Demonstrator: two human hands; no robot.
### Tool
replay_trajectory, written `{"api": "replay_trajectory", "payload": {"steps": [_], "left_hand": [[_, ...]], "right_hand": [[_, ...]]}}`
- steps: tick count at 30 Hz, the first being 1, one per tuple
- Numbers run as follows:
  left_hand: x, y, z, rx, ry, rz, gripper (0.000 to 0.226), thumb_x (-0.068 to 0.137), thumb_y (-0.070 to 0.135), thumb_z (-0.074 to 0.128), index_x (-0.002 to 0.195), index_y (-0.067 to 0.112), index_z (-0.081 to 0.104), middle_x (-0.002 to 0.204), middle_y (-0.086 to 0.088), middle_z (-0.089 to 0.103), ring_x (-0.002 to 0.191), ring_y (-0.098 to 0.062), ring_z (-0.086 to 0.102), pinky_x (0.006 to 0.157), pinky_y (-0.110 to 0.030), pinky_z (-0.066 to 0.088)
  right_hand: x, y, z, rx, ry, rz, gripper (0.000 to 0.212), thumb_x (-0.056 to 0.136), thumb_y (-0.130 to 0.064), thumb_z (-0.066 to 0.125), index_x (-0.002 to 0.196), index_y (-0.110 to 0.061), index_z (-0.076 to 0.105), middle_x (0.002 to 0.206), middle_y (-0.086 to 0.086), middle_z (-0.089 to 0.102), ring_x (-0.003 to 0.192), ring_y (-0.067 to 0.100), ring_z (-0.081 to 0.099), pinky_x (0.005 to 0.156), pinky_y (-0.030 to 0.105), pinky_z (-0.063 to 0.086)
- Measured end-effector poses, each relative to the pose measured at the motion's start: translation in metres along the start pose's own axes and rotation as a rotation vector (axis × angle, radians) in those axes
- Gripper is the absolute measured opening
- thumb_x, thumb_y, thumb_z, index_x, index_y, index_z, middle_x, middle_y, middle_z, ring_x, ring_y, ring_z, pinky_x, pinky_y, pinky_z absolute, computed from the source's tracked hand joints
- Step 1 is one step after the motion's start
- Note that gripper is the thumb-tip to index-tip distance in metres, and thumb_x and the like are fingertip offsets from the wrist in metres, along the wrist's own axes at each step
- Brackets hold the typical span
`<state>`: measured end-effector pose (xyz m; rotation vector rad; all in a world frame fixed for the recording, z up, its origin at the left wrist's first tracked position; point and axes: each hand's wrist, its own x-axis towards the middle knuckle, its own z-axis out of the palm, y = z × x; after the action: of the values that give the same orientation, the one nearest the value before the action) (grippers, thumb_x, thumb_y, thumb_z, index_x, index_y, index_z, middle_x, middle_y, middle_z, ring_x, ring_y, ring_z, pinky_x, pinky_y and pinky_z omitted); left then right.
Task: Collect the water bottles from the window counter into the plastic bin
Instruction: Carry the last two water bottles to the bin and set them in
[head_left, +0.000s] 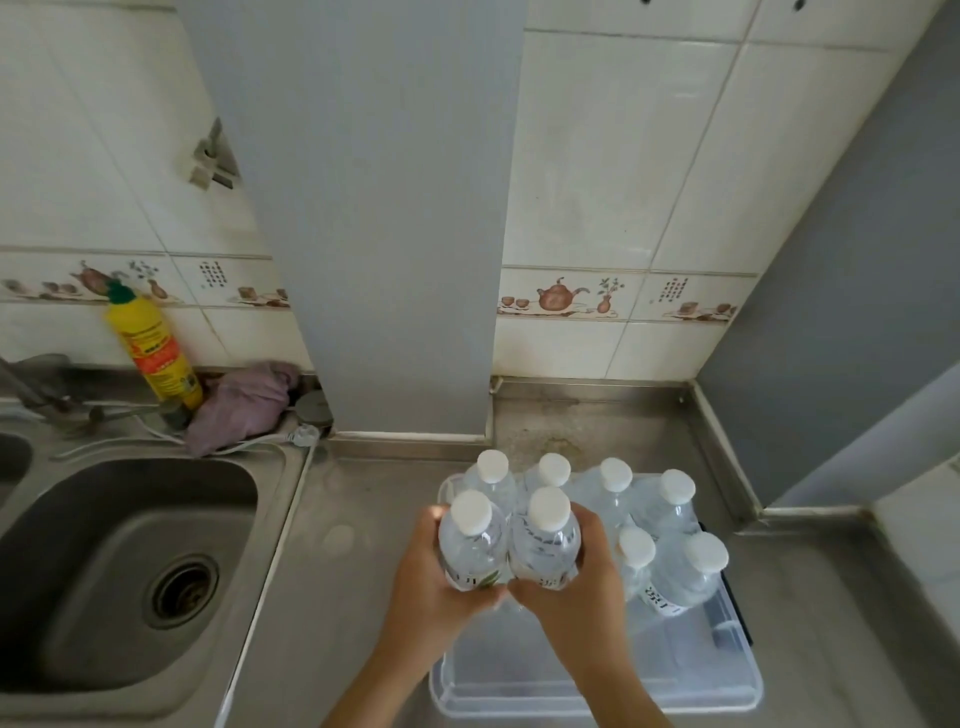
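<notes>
Head view over a steel counter, clear bin at lower centre. Left hand wrapped round left bottle, right hand wrapped round right bottle; both bottles upright, white-capped, pressed side by side and held above the bin's left half. Whether yet resting on the bin floor: not determinable. Six further bottles standing upright inside the bin: two in the far left corner, two along the far right, two nearer on the right. Near half of the bin unoccupied. Sink at left, with yellow detergent bottle and purple cloth behind it, all well apart from the bin.

Probable hazards, judged from the arrangement:
- Held pair lowered too far back, striking the caps of the far-left pair and toppling them, given the narrow gap.
- Right knuckles brushing the near-right bottle, just beside the hand, on release.
- Smooth, possibly damp plastic slipping in a one-handed grasp if loosened before contact with the floor.
- Light bin sliding on the steel under an off-centre push.
</notes>
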<state>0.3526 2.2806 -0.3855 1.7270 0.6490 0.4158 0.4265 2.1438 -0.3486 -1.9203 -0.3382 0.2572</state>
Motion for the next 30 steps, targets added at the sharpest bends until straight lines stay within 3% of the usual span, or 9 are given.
{"api": "replay_trajectory", "payload": {"steps": [4, 10, 13, 15, 17, 23, 25, 28, 30], "left_hand": [[0.002, -0.006, 0.003, 0.084, -0.029, 0.007, 0.072, 0.044, 0.033, 0.086, 0.106, 0.036, 0.049, 0.104, 0.006, 0.066, 0.094, -0.008, 0.067, 0.079, -0.032, 0.057], [0.001, -0.010, 0.012, 0.144, 0.034, 0.096, 0.077, 0.047, 0.024, 0.090, 0.104, 0.045, 0.043, 0.112, 0.006, 0.056, 0.104, -0.007, 0.059, 0.080, -0.015, 0.046], [0.001, -0.013, 0.014, 0.184, 0.070, 0.158, 0.082, 0.046, 0.016, 0.092, 0.105, 0.044, 0.043, 0.109, 0.017, 0.051, 0.106, -0.018, 0.056, 0.085, -0.029, 0.049], [0.000, -0.015, 0.014, 0.210, 0.078, 0.182, 0.087, 0.044, 0.017, 0.093, 0.111, 0.040, 0.043, 0.111, 0.023, 0.047, 0.108, -0.021, 0.053, 0.089, -0.033, 0.048], [-0.002, -0.017, 0.013, 0.208, 0.071, 0.179, 0.088, 0.044, 0.018, 0.094, 0.115, 0.034, 0.044, 0.112, 0.022, 0.048, 0.111, -0.021, 0.052, 0.091, -0.032, 0.047], [-0.004, -0.010, 0.009, 0.220, 0.077, 0.302, 0.095, 0.055, 0.030, 0.092, 0.125, 0.056, 0.035, 0.130, 0.008, 0.052, 0.122, -0.014, 0.052, 0.098, -0.033, 0.048], [-0.003, -0.001, 0.006, 0.309, 0.050, 0.421, 0.095, 0.060, 0.029, 0.092, 0.133, 0.047, 0.035, 0.137, 0.005, 0.050, 0.126, -0.014, 0.050, 0.100, -0.031, 0.045], [-0.002, 0.007, 0.001, 0.495, 0.001, 0.563, 0.085, 0.065, 0.031, 0.088, 0.135, 0.034, 0.040, 0.137, 0.003, 0.054, 0.124, -0.018, 0.052, 0.098, -0.040, 0.049], [-0.002, 0.008, 0.000, 0.585, -0.033, 0.584, 0.082, 0.067, 0.032, 0.087, 0.135, 0.033, 0.042, 0.136, 0.004, 0.055, 0.122, -0.019, 0.054, 0.095, -0.042, 0.052]], "right_hand": [[-0.004, 0.010, 0.008, -0.017, 0.054, 0.005, 0.077, 0.053, -0.006, 0.086, 0.113, -0.038, 0.049, 0.106, -0.010, 0.065, 0.098, 0.009, 0.061, 0.082, 0.035, 0.055], [-0.003, 0.018, 0.015, -0.068, 0.079, -0.063, 0.085, 0.057, 0.004, 0.079, 0.107, -0.054, 0.042, 0.109, -0.016, 0.056, 0.106, -0.001, 0.053, 0.083, 0.014, 0.043], [-0.002, 0.019, 0.014, -0.111, 0.057, -0.081, 0.078, 0.061, 0.003, 0.077, 0.113, -0.046, 0.046, 0.111, -0.010, 0.056, 0.105, 0.000, 0.052, 0.085, 0.017, 0.048], [-0.003, 0.020, 0.012, -0.122, 0.045, -0.086, 0.075, 0.061, 0.004, 0.078, 0.113, -0.040, 0.047, 0.113, -0.005, 0.054, 0.104, -0.011, 0.049, 0.083, 0.006, 0.043], [-0.004, 0.018, 0.011, -0.112, 0.032, -0.082, 0.081, 0.060, 0.008, 0.078, 0.108, -0.047, 0.042, 0.113, -0.005, 0.052, 0.102, -0.018, 0.046, 0.079, -0.002, 0.037], [-0.005, 0.021, 0.010, -0.080, 0.028, -0.095, 0.084, 0.065, 0.002, 0.080, 0.126, -0.038, 0.039, 0.126, -0.005, 0.052, 0.114, 0.006, 0.049, 0.084, 0.002, 0.036], [-0.006, 0.019, 0.007, -0.075, 0.036, -0.115, 0.087, 0.067, 0.001, 0.080, 0.133, -0.035, 0.037, 0.132, -0.004, 0.049, 0.118, 0.004, 0.047, 0.086, 0.005, 0.035], [-0.010, 0.014, 0.000, -0.166, 0.037, -0.216, 0.085, 0.072, 0.001, 0.078, 0.138, -0.031, 0.036, 0.139, -0.012, 0.040, 0.110, -0.016, 0.041, 0.077, -0.005, 0.036], [-0.015, 0.010, -0.004, -0.310, 0.014, -0.311, 0.082, 0.074, -0.001, 0.077, 0.139, -0.032, 0.037, 0.140, -0.012, 0.038, 0.110, -0.012, 0.045, 0.075, 0.001, 0.044]]}}
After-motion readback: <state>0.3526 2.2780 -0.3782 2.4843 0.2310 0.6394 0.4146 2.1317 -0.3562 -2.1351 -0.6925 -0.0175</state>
